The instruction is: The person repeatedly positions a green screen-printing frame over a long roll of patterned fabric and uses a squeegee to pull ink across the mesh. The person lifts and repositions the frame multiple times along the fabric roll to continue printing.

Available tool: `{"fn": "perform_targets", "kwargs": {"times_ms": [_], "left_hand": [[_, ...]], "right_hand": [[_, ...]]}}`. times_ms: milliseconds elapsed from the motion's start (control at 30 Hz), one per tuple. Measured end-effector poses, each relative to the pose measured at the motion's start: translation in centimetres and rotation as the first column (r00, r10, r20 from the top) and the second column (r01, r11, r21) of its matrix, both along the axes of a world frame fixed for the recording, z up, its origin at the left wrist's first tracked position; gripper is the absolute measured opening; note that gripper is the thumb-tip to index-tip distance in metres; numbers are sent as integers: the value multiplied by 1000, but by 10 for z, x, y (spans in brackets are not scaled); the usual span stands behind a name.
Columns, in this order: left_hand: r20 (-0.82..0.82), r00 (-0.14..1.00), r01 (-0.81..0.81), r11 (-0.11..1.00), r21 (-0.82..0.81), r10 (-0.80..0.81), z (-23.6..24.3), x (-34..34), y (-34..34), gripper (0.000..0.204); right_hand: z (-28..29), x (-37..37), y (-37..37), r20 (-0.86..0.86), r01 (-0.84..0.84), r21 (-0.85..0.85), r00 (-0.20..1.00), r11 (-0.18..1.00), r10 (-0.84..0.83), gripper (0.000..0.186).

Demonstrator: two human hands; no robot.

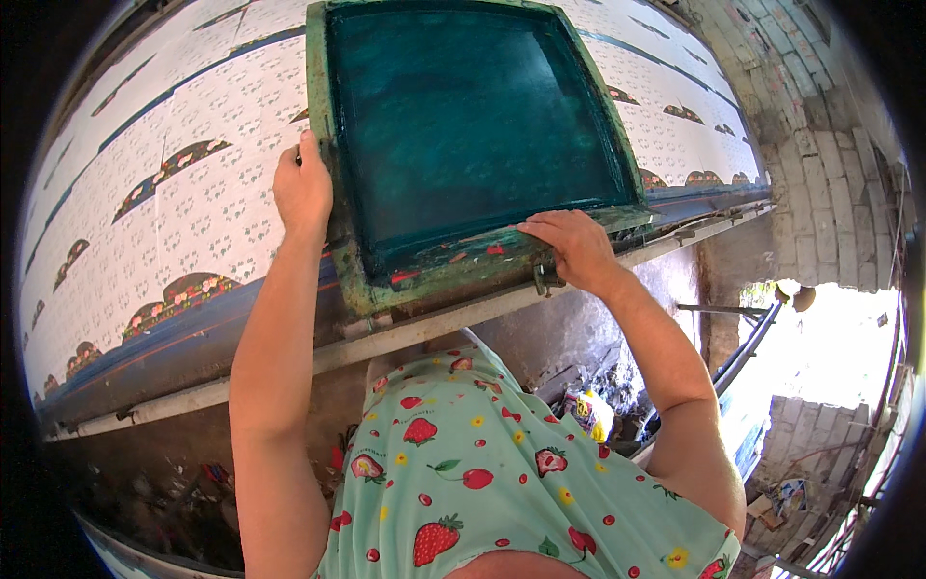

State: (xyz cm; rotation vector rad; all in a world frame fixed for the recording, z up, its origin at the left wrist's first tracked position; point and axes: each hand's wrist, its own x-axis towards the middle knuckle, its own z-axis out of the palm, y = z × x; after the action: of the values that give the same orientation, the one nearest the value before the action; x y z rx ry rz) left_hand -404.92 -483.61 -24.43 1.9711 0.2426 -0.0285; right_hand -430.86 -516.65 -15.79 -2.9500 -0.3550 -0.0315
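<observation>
In front of me a screen-printing frame (351, 280) with green, paint-stained edges lies over white printed fabric. Its dark teal mesh (473, 116) looks wet and glossy inside the frame. My left hand (303, 185) is closed around the frame's left side, the thumb pointing up along it. At the near edge, towards the right corner, my right hand (571, 249) lies over the rim with its fingers curled onto it. Below that hand a small metal fitting (546, 278) sticks out from the frame's front. The frame hides the fabric beneath it.
The fabric (207, 212) with dark floral arches covers a long table, and a pale rail (338, 357) runs along its near edge. A grey brick wall (820, 203) stands at the right. Below the rail lie cluttered items, including a yellow-and-white bag (590, 415).
</observation>
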Motion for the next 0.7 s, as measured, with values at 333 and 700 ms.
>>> {"fn": "perform_targets", "kwargs": {"times_ms": [333, 700], "left_hand": [[19, 1000, -20, 996, -86, 22, 7, -6, -5, 64], [89, 991, -100, 994, 31, 97, 3, -4, -7, 55]], "right_hand": [[-37, 108, -34, 279, -156, 14, 949, 988, 146, 49], [-66, 338, -90, 385, -107, -70, 914, 992, 126, 48]]}}
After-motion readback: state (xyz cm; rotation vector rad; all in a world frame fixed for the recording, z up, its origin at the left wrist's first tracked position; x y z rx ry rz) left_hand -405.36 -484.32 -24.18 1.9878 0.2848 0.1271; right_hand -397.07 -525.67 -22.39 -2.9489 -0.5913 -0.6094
